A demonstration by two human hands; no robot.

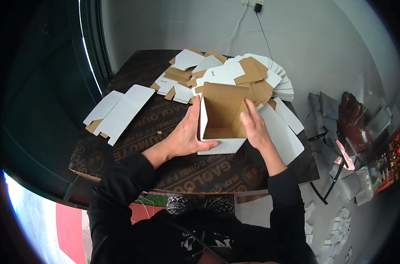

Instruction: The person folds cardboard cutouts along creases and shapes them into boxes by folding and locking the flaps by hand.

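Observation:
A half-formed cardboard box [226, 110], white outside and brown inside, stands with its open side facing up at the middle of the dark printed table [164, 169]. My left hand [186, 135] grips its left wall, with the thumb across the front edge. On the right side my right hand [255, 125] holds the box by its right wall, thumb and fingers bent around it. The bottom of the box shows brown cardboard inside. Behind it lies a loose heap of flat white and brown cardboard pieces [219, 75].
Flat white cardboard [134, 105] lies at the table's left, and another sheet [281, 132] lies right of the box. A fanned stack [284, 90] sits at the back right. Beyond the table are a dark red chair [353, 115] and white pieces on the floor [339, 229].

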